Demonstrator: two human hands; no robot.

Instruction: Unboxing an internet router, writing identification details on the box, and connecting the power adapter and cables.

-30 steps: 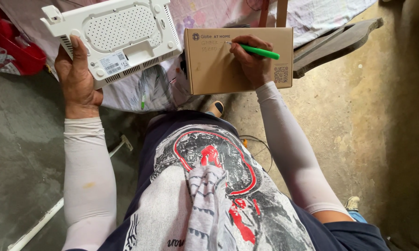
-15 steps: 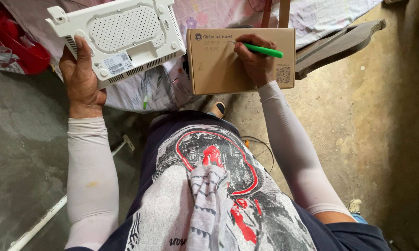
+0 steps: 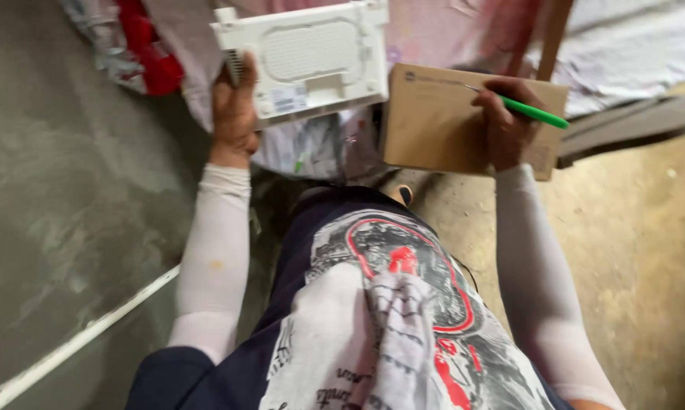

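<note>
A person seated over a bare concrete floor (image 3: 61, 228) holds a white plastic device (image 3: 306, 59) up with the left hand (image 3: 234, 114), fingers clamped around its left edge, thumb laid along the side. The device sits at about eleven o'clock in the view, its underside with a small label and vent grille turned toward the camera. At one o'clock the right hand (image 3: 503, 125) is closed around a green pen (image 3: 533, 112), its tip pressed to the top face of a brown cardboard box (image 3: 433, 125) that rests just beside the device, the two nearly touching at their inner edges.

Compared with half a second earlier, the view has swung: the device and box now sit higher in the view and closer to its centre, and the picture is slightly blurred from the head's motion. The hands' grips have not changed; the left stays on the device, the right stays on the pen, which remains at the upper part of the box. By that evidence the writing on the box is still under way, with the device kept label-side up where it can be read.

Crumpled cloth (image 3: 168, 53) in red and pale colours lies behind both objects at twelve o'clock. A printed shirt (image 3: 403, 304) fills the bottom at six.
</note>
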